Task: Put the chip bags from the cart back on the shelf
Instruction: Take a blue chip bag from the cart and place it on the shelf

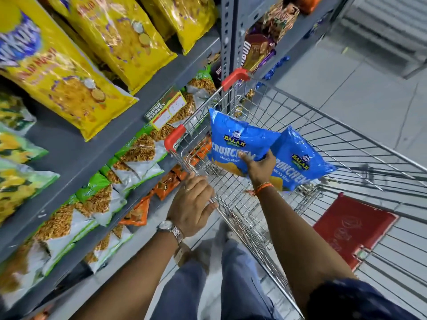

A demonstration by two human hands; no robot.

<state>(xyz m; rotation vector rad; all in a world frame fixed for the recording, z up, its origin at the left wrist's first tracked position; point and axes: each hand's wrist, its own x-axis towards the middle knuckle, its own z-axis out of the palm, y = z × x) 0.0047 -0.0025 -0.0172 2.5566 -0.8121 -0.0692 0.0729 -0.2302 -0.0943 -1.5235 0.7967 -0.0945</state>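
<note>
Two blue chip bags sit inside the wire cart [360, 144]. My right hand [258, 166] grips the left blue bag [233, 137] by its lower edge and holds it up above the cart's floor. Beside it, to the right, the second blue bag [300, 158] leans tilted in the basket. My left hand [193, 205] is closed on the cart's near-left rim. The grey shelf [76, 155] runs along the left, close to the cart's side.
Large yellow snack bags [60, 72] fill the upper shelf, green-and-white packs [129, 165] the shelf below, orange packs [166, 183] lower down. A red flap [353, 229] lies at the cart's near end. Grey tiled floor [346, 72] stretches away beyond the cart.
</note>
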